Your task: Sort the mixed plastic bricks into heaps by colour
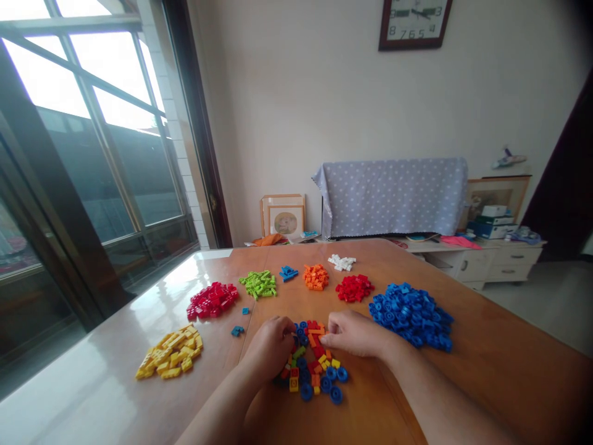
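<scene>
A mixed pile of toy building bricks lies near me on the table, with red, orange, yellow, green and blue pieces. My left hand is at the pile's left edge, its fingers curled down among dark blue pieces. What those fingers hold, if anything, is hidden. From the right, my right hand reaches to the pile's far side. Its fingers are drawn together beside orange bricks; any piece between them cannot be made out. Several round blue pieces lie at the pile's near right edge.
Sorted piles ring the wooden table: yellow bricks, crimson bricks, lime bricks, blue pieces, orange bricks, white pieces, red bricks and a large blue heap. Loose teal pieces lie left.
</scene>
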Tool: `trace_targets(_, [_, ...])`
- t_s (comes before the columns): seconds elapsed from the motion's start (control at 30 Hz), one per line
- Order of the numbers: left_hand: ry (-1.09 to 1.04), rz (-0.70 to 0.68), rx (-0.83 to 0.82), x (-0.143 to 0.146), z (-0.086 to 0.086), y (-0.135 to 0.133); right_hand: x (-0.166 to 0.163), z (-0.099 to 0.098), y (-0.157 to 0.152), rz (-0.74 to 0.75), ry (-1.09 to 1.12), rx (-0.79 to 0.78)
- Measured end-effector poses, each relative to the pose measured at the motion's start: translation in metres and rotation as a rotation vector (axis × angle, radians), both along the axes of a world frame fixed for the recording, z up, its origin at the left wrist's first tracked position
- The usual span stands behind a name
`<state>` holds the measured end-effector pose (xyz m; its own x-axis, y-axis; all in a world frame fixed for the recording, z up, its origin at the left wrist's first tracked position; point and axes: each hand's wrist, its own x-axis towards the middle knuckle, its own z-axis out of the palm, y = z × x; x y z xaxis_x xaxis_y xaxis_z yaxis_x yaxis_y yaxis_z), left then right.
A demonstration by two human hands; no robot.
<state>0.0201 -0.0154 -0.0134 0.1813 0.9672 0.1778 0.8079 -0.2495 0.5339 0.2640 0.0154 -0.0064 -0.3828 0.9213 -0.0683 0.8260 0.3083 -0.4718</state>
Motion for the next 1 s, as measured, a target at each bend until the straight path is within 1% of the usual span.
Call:
trace_targets(0.13, [-0.010,0.009,-0.011,0.000,0.002,0.000,-0.003,-0.003,-0.001,-0.002,0.010,0.009])
trace_targets(0.23, [-0.023,0.015,-0.023,0.000,0.003,0.000,0.004,-0.002,0.004,-0.016,0.046,0.031])
trace_targets(0.3, [-0.026,0.013,-0.033,0.000,0.004,0.000,0.014,0.002,0.010,-0.068,0.069,0.082])
trace_targets(0.37, [-0.029,0.016,-0.040,0.000,0.004,0.000,0.028,0.008,0.016,-0.150,0.067,0.173])
trace_targets(0.43, [-0.034,0.023,-0.049,0.000,0.005,-0.001,0.045,0.014,0.021,-0.237,0.038,0.284])
trace_targets(0.5, [-0.038,0.026,-0.055,-0.001,0.005,-0.001,0.063,0.017,0.026,-0.300,0.000,0.327])
trace_targets(0.6, [-0.046,0.021,-0.057,-0.001,0.005,0.000,0.083,0.016,0.032,-0.343,-0.050,0.262])
trace_targets(0.7, [-0.050,0.015,-0.056,-0.001,0.005,0.000,0.092,0.011,0.037,-0.329,-0.063,0.194])
trace_targets(0.77, [-0.048,0.019,-0.059,-0.002,0.005,0.000,0.093,0.009,0.039,-0.336,-0.049,0.208])
trace_targets(0.9, [-0.046,0.015,-0.047,-0.003,0.002,0.001,0.084,0.009,0.040,-0.372,0.037,0.286])
trace_targets(1.0, [-0.045,0.012,-0.033,-0.004,-0.001,0.003,0.078,0.007,0.039,-0.377,0.068,0.268])
